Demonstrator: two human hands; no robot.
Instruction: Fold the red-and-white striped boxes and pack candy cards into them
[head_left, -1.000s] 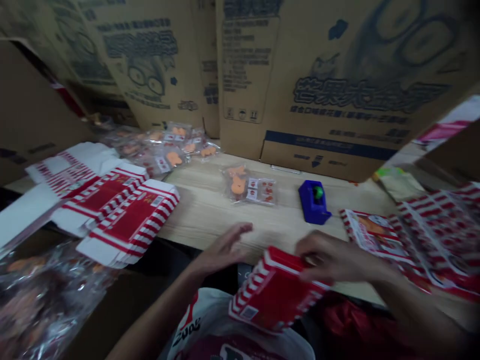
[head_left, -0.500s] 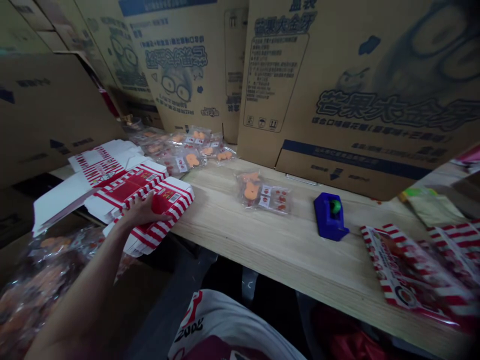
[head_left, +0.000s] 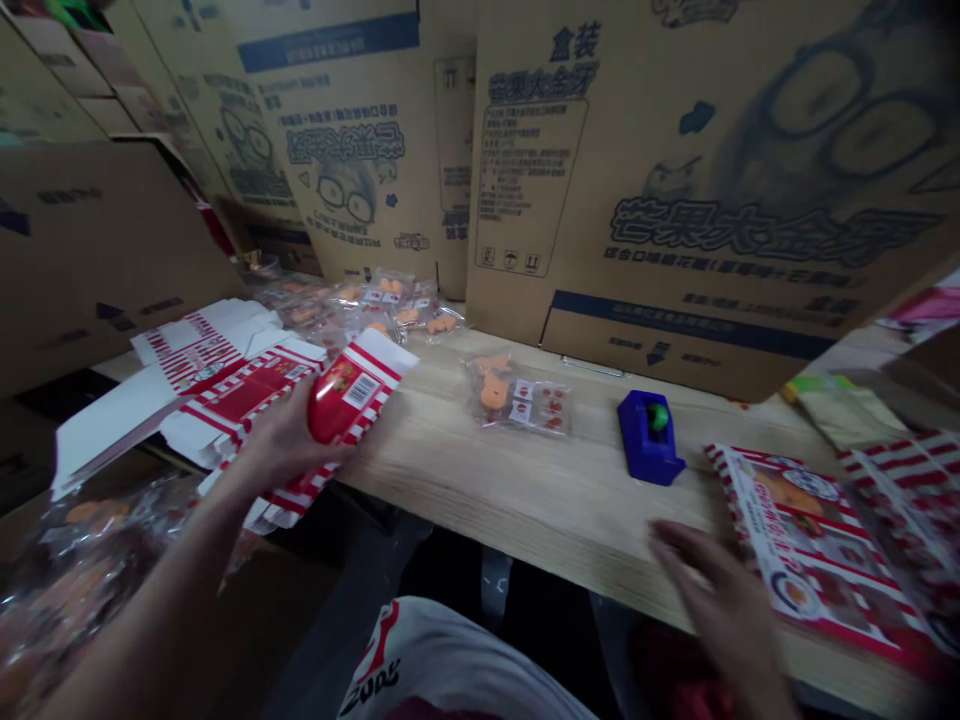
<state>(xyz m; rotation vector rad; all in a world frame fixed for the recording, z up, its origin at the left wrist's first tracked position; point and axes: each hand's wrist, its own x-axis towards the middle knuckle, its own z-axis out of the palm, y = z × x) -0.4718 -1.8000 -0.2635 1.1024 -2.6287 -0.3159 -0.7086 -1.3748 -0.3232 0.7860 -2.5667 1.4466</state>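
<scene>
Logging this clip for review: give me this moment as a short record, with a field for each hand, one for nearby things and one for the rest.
left hand: holds a red-and-white striped carton
right hand: open, blurred, nearest a red-bordered printed sheet
nearby things: stack of flat striped cartons; blue tape dispenser
rest: wooden table; clear packet of orange pieces; printed cardboard panels
</scene>
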